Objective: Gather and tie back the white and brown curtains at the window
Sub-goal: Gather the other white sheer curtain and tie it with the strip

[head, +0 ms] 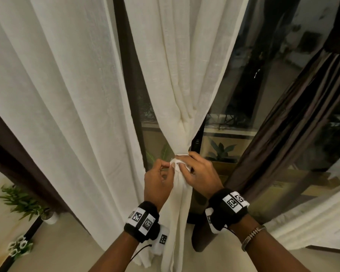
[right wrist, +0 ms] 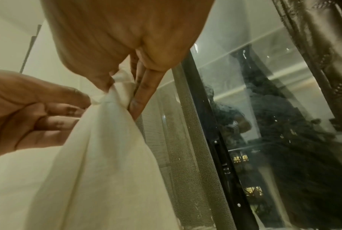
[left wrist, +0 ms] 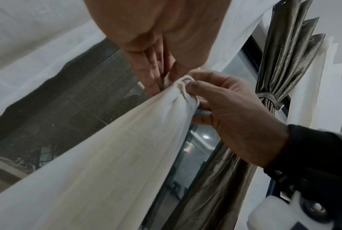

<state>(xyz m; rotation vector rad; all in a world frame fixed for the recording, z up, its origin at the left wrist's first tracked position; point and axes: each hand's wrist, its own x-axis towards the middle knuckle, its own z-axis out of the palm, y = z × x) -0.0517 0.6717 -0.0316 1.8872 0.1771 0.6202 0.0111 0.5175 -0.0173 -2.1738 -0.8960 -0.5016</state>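
Note:
The middle white curtain is bunched into a narrow neck at waist height, with a white cloth tie wrapped round it. My left hand pinches the loose end of that tie between thumb and forefinger, just left of the neck. My right hand curls round the bunched curtain and presses on the knot. The left wrist view has the right hand on the knot. In the right wrist view the left hand meets the fabric. A brown curtain hangs to the right, banded higher up.
Another white curtain hangs loose on the left, with a brown one behind it. Dark window glass and its black frame lie behind the bunch. A potted plant and white flowers stand at the lower left.

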